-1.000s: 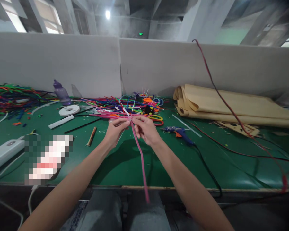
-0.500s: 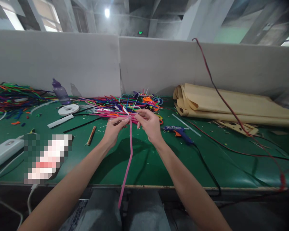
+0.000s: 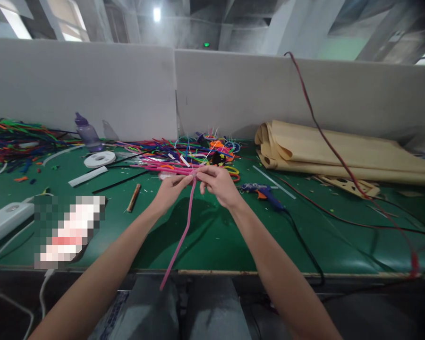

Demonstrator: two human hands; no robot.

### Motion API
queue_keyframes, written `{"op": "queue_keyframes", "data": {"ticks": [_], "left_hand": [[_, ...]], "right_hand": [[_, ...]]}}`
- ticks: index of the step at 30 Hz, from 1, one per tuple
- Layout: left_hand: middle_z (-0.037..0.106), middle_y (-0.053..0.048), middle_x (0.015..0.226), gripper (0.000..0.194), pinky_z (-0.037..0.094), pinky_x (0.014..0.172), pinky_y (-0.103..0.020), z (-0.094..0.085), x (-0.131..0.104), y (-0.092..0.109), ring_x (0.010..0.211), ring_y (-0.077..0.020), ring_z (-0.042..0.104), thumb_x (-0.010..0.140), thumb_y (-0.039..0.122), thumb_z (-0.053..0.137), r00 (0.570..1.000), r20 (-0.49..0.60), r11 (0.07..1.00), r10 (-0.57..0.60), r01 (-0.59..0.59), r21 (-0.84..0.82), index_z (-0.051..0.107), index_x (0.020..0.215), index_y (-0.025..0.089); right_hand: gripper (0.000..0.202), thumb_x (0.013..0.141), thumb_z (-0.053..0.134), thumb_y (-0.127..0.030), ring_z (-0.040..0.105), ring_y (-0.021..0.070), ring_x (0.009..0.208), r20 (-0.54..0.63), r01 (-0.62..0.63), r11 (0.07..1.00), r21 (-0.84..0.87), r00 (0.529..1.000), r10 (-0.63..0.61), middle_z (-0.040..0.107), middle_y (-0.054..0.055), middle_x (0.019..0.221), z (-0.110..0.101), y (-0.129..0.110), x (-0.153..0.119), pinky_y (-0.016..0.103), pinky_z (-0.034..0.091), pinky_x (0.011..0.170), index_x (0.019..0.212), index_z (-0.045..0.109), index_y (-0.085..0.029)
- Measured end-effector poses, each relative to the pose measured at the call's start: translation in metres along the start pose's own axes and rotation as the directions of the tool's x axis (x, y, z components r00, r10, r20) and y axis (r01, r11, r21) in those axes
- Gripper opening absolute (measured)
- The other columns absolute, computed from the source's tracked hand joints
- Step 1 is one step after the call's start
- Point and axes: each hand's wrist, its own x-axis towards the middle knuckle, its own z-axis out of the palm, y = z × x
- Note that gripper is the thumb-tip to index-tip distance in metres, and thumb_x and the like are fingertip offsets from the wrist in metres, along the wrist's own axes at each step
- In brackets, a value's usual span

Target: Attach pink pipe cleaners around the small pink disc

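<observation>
A head camera faces forward, overlooking the table (image 3: 216, 252).

Pink stem (image 3: 190, 208): top end unclear at the hands (image 3: 217, 186)
Pixelated object (image 3: 71, 229): too blocky to identify
White box (image 3: 7, 222): cut off by the left edge
</observation>
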Motion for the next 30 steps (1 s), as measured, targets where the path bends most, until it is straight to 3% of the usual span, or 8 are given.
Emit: {"op": "queue_keyframes", "data": {"ticks": [3,5,10,19,30], "left_hand": [[0.07,-0.004,0.077,0.03,0.045,0.081,-0.03,0.0009,-0.0008,0.0004,0.083,-0.02,0.062,0.071,0.045,0.067,0.999,0.027,0.997,-0.042,0.044,-0.057,0.073,0.075,0.017],[0.07,-0.005,0.081,0.028,0.046,0.081,-0.029,0.0014,-0.0016,0.0008,0.084,-0.0187,0.062,0.068,0.042,0.07,0.994,0.032,0.978,-0.101,0.105,-0.182,0.073,0.078,0.016],[0.07,-0.004,0.08,0.024,0.048,0.078,-0.026,0.0012,-0.0027,0.0004,0.076,-0.0128,0.063,0.057,0.03,0.08,0.967,0.041,0.865,-0.251,0.243,-0.439,0.072,0.075,0.017],[0.07,-0.003,0.075,0.019,0.05,0.075,-0.026,0.0006,-0.001,-0.0035,0.074,-0.013,0.063,0.056,0.027,0.08,0.972,0.031,0.871,-0.233,0.223,-0.437,0.071,0.069,0.017],[0.07,-0.004,0.077,0.02,0.051,0.076,-0.026,-0.0002,-0.0001,0.002,0.072,-0.0117,0.064,0.059,0.028,0.079,0.977,0.031,0.868,-0.212,0.203,-0.453,0.071,0.072,0.015]], "right_hand": [[0.01,0.072,0.062,-0.023,0.052,0.0064,0.038,-0.03,-0.006,1.0,-0.002,1.0,0.006,0.057,-0.002,0.055,0.0016,0.0028,0.0004,0.016,0.017,0.032,0.076,0.063,-0.014],[0.009,0.071,0.063,-0.022,0.05,0.006,0.037,-0.053,-0.018,1.0,0.002,0.998,0.018,0.055,-0.003,0.052,0.0037,0.0039,0.0003,0.016,0.018,0.032,0.076,0.063,-0.014],[0.01,0.068,0.064,-0.023,0.047,0.006,0.033,-0.074,-0.023,0.999,0.023,0.997,0.025,0.052,-0.005,0.049,0.0079,0.0041,-0.0005,0.018,0.017,0.031,0.072,0.06,-0.015],[0.011,0.069,0.063,-0.023,0.041,0.0036,0.03,-0.06,-0.036,0.999,0.001,0.998,0.036,0.05,-0.006,0.047,0.0079,0.0004,-0.0032,0.018,0.02,0.032,0.074,0.06,-0.014],[0.015,0.068,0.064,-0.024,0.043,0.0045,0.036,-0.066,-0.081,0.996,0.045,0.994,0.084,0.049,-0.005,0.043,0.0037,-0.0025,-0.0016,0.017,0.015,0.033,0.078,0.066,-0.013]]}}
